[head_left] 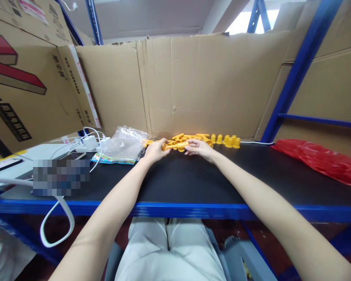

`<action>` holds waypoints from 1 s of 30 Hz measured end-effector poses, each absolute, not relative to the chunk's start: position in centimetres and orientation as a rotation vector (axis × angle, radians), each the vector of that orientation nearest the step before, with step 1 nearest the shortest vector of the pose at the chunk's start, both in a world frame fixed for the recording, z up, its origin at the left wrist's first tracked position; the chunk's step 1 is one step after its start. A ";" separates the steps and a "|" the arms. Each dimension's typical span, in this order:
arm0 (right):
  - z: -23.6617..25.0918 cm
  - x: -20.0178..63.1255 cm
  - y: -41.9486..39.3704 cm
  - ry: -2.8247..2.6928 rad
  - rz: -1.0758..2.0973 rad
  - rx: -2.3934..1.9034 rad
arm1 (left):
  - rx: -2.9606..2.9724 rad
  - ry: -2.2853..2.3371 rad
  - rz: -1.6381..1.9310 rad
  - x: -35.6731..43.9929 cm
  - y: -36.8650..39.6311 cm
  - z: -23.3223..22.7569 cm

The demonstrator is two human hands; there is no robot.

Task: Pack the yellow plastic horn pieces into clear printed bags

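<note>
Right of the clear plastic bag (124,143), I have the left hand (155,150) gripping one end of a yellow piece (177,146) over the worktop (193,179). My right hand (201,149) pinches its other end; yellow cups (226,141), then red plastic (318,159), lie beyond.

Yellow piece (180,144) (slender, nearly level) between both hands (156,150)

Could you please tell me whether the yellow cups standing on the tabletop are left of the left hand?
No, the standing yellow cups are to the right of the right hand, near the cardboard.
</note>
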State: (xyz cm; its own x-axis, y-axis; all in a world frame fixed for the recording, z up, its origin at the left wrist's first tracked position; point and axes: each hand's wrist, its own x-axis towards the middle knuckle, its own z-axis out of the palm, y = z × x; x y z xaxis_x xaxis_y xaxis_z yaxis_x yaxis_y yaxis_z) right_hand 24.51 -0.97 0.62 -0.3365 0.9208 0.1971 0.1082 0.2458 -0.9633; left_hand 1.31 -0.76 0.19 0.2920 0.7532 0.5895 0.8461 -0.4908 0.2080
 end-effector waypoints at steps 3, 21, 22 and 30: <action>1.5 24.8 -0.8 -1.524 1.182 -0.931 | -2.421 -1.508 -1.088 1.4 -1.2 0.4; 3.2 18.3 3.2 -2.166 -0.595 -1.260 | -2.042 -1.985 -0.988 -0.6 0.8 -0.1; 3.0 17.7 3.3 -2.246 -0.697 -1.251 | -2.025 -2.007 -0.983 -0.8 1.0 -0.2; 1.6 14.3 3.5 -2.457 -0.962 -1.424 | -2.323 -1.798 -0.776 -1.3 2.4 -1.8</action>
